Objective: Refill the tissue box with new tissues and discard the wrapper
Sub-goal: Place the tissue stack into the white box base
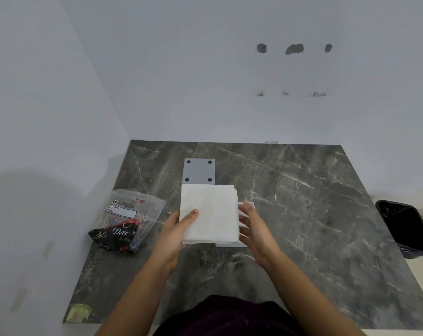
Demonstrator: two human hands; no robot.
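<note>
A thick white stack of tissues (212,212) is held just above the dark marble table (302,202). My left hand (179,229) grips its left edge, thumb on top. My right hand (251,226) presses flat against its right side, fingers straight. Under and to the right of the stack, a white tissue box (246,209) shows only as a thin edge; most of it is hidden. A grey plate with black round feet (199,170), likely the box's base, lies just beyond the stack. The crumpled plastic wrapper (125,219) lies to the left of my left hand.
A black-lined bin (406,229) stands on the floor off the table's right edge. White walls close in the table's far and left sides. A torn yellowish patch (78,312) marks the table's near left corner.
</note>
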